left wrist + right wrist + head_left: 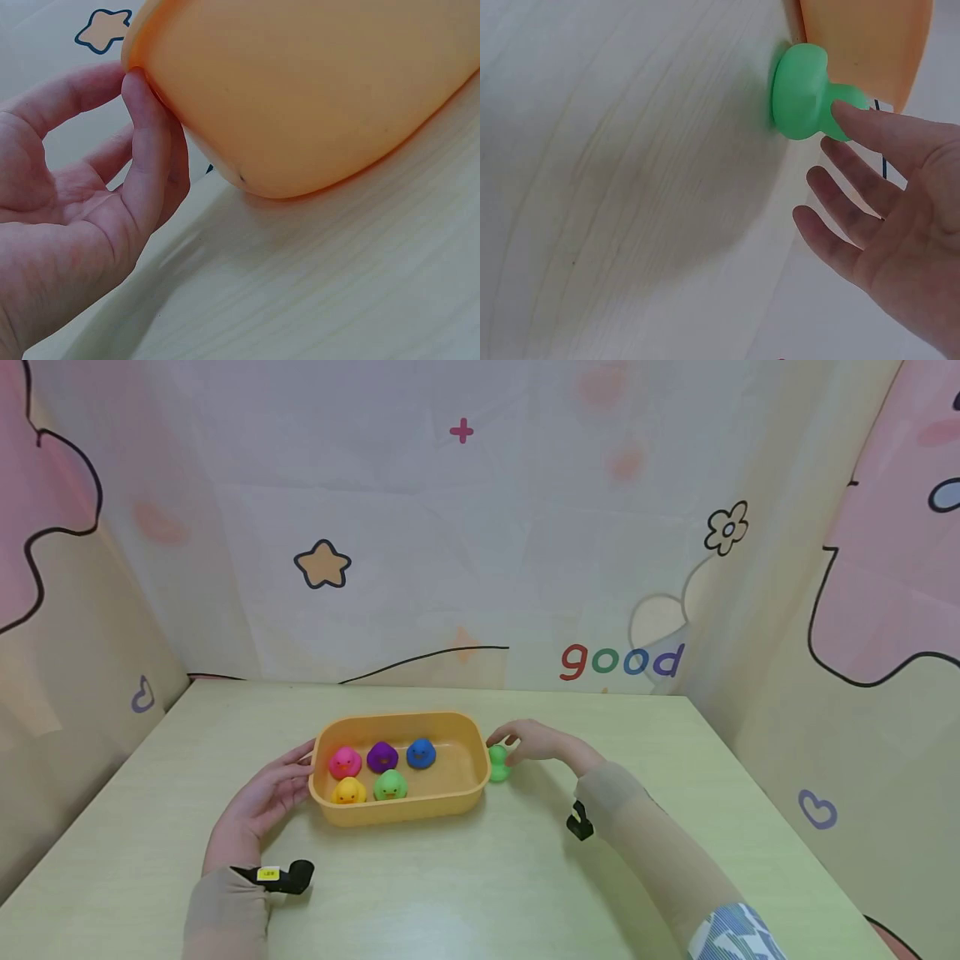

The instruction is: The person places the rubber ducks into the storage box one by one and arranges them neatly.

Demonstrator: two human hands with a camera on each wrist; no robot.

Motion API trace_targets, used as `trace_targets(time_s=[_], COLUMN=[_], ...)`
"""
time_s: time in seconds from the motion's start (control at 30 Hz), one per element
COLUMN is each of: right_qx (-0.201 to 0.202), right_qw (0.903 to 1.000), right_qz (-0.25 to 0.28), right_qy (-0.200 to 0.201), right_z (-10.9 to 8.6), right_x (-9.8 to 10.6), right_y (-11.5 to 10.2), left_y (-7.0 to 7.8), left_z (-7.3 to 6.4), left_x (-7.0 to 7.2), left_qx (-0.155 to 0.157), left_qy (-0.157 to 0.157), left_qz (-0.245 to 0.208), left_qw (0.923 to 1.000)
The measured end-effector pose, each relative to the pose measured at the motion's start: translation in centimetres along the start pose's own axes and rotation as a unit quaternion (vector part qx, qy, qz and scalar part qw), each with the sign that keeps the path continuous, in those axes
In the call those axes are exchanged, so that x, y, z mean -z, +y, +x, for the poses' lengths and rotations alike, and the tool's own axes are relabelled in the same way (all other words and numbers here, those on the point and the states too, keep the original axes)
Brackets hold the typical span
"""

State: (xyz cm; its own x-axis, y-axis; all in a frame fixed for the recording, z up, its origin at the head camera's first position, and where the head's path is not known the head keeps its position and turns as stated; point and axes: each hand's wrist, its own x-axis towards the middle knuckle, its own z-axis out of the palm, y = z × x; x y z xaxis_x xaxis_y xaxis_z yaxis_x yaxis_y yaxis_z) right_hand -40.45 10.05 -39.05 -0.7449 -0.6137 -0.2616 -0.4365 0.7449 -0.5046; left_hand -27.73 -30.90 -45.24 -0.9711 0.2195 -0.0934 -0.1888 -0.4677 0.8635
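Note:
A yellow-orange plastic tub (pixel 408 810) stands on the table. In it several rubber ducks sit at the left and middle: a pink duck (pixel 345 763), a purple duck (pixel 382 757), a blue duck (pixel 422 753), a yellow duck (pixel 348 792) and a green duck (pixel 391 786). My left hand (pixel 266 793) pinches the tub's left rim, seen closely in the left wrist view. Just outside the right end, another green duck (pixel 801 91) stands on the table. My right hand (pixel 536 742) pinches its head between thumb and index finger; the index fingertip is hidden in the right wrist view.
The pale wooden table (pixel 450 893) reaches a printed cloth backdrop (pixel 465 527) at the back, with cloth at both sides too. A black wrist camera (pixel 288 877) sits on the left sleeve, another black camera (pixel 580 821) on the right one.

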Motion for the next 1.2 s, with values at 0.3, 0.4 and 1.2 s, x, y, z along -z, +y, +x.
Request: trace_targets(time_s=[0.3, 0.4, 1.2], right_qx=[0.002, 0.001, -0.102], right_qw=[1.0, 1.0, 0.9702], right_qz=[-0.008, -0.007, 0.019], right_qy=[-0.001, 0.006, 0.219], right_z=[0.2, 0.1, -1.7], right_x=[-0.2, -0.3, -0.1], right_y=[0.1, 0.1, 1.3], left_y=[0.0, 0.0, -0.3], left_z=[0.1, 0.1, 0.4], left_x=[0.0, 0.0, 0.4], left_qx=[0.005, 0.007, 0.006], left_qy=[0.008, 0.01, 0.006], left_qz=[0.001, 0.002, 0.004], left_qw=[1.0, 0.9999, 1.0])
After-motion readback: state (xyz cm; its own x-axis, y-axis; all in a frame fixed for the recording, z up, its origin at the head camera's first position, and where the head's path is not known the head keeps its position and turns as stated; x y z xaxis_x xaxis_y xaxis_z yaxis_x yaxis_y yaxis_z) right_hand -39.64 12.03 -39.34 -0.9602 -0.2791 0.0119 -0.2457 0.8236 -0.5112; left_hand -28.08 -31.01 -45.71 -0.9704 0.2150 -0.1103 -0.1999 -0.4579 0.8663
